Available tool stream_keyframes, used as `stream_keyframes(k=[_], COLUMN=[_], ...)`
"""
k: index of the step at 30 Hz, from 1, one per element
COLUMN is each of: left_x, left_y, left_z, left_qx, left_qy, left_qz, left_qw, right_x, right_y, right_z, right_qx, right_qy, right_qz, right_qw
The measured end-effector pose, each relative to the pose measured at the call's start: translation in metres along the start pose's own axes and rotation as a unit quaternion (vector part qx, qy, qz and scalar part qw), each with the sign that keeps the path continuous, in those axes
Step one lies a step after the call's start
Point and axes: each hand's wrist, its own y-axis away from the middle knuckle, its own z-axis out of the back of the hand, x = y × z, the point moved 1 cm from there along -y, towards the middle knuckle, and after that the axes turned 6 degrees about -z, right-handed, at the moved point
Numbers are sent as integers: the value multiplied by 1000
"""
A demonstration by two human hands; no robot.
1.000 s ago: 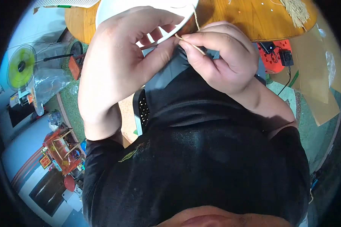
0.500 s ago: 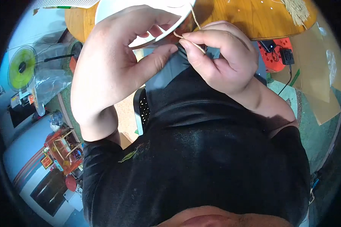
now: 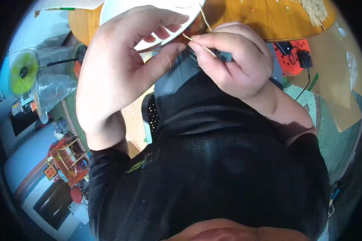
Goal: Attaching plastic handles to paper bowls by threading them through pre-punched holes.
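A thin beige cord (image 3: 205, 19) comes down over the rim of a white round plate or tray (image 3: 113, 11) and loops back to my right hand. Thumb and forefinger of my right hand (image 3: 241, 64) pinch it close to one end, and a short tip sticks out toward the left. My left hand (image 3: 120, 60) is held beside that tip, in front of the plate. Its thumb and fingers are apart, with a gap between them and nothing visible inside. Part of the plate is hidden behind my left hand.
Both hands are at the near edge of a wooden table (image 3: 265, 26). A bundle of beige strands (image 3: 314, 12) lies at its right end. Below it are a red patterned stool top (image 3: 291, 66) with black adapters, and cardboard (image 3: 334, 80). A green fan (image 3: 24, 72) stands at left.
My left thumb and fingertips have drawn slightly left, away from the cord tip. My right hand keeps its pinch and has shifted a little to the left.
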Motion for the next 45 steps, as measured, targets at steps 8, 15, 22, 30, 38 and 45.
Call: stream_keyframes(k=[8, 15, 22, 30, 38, 45], left_x=[0, 10, 12, -5, -34, -33], left_y=[-4, -18, -25, -19, -22, -29], left_z=[9, 19, 18, 8, 16, 17], left_qx=[-4, 112, 154, 13, -53, -2], left_qy=[98, 48, 113, -3, -25, 213], left_qz=[50, 25, 53, -26, 105, 231], left_qw=[994, 992, 980, 1000, 993, 949], right_x=[-4, 0, 3, 9, 32, -32], right_y=[0, -3, -4, -9, -44, -39], right_z=[-5, -6, -5, -3, 13, -8], right_qx=[-29, -28, -25, -108, -145, 40], right_qy=[12, 25, 23, -234, -398, -561], right_qz=[-12, -13, -19, -203, -483, -14], right_qw=[999, 999, 999, 945, 767, 827])
